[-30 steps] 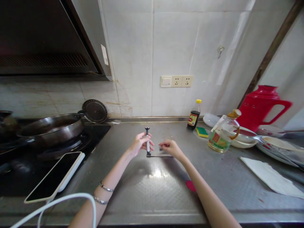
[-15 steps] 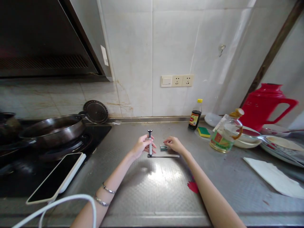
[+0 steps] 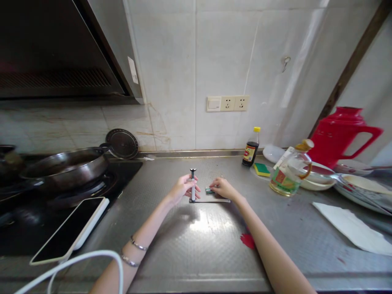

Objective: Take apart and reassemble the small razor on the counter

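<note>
My left hand grips a slim white-and-grey handle with a dark, T-shaped head at its top. It is held upright, its dark lower end at the counter; its exact kind is unclear. Just to the right, my right hand is closed at the small green-and-silver batteries, its fingers covering their right end. How many it grips is hidden. Below both hands a long, thin, pale strip lies flat, one end beside the foot of the handle.
A phone with a white cable lies by the hob at left, near a steel pan. At right stand a dark sauce bottle, a sponge, an oil jug, bowls and a red flask. A white cloth lies nearer.
My right hand has shifted slightly left and down onto the batteries, covering more of them. My left hand still holds the handle upright in nearly the same place.
</note>
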A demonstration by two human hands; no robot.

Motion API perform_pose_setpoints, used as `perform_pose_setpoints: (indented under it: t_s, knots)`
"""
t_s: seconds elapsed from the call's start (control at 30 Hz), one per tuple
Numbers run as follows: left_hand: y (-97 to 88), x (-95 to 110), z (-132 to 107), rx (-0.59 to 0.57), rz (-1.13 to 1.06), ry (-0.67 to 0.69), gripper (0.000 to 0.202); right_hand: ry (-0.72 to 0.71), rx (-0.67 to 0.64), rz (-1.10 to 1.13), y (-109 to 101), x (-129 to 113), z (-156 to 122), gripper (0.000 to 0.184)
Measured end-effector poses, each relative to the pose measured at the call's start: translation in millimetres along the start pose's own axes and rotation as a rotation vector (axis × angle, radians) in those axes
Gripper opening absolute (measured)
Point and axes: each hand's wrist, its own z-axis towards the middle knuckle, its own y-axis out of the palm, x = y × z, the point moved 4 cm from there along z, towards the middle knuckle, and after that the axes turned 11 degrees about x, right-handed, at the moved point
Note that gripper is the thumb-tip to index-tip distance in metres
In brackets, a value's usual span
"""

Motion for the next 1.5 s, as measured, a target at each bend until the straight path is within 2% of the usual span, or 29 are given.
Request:
perform_pose_setpoints:
  t_s: [0.23,1.2,1.4,1.5]
  knots:
    - [0.7,-1,0,0.003,0.001,-0.007,0.030,-0.028,0.004,-0.007,2,-3,0,0.023]
    - [-0.5,-5,1,0.016,0.040,-0.004,0.030,0.018,0.008,-0.005,5,-4,3,0.015]
    - [-1.4,-5,1,0.024,0.043,0.011,0.027,0.063,-0.003,-0.007,2,-7,1,0.014]
    - [-2.1,-4,1,0.049,0.044,0.031,0.027,0.085,0.025,0.060,-4,-12,1,0.014]
